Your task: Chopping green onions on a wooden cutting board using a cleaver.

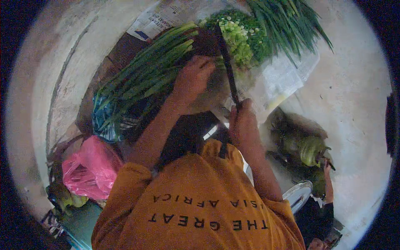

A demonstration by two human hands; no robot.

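My right hand (pixel 243 120) is closed round the handle of a long dark knife (pixel 229 68), whose blade points away from me. To its left, my left hand (pixel 195 75) rests at the near side of a bundle of long green onions (pixel 150 65), by its pale cut ends; whether the fingers grip the stalks is unclear in the shadow. Beyond the blade lies a heap of chopped green onions (pixel 239 40), pale pieces on the near side and greener ones behind. More green onion leaves (pixel 284 25) spread at the upper right.
Printed paper sheets (pixel 156 20) lie at the upper left, and a pale sheet (pixel 281 78) lies at the right. A pink plastic bag (pixel 92 170) is at the lower left. Another person's hand (pixel 327 164) holds a tool near leafy green vegetables (pixel 304 150) at the right, beside a metal tray (pixel 298 195).
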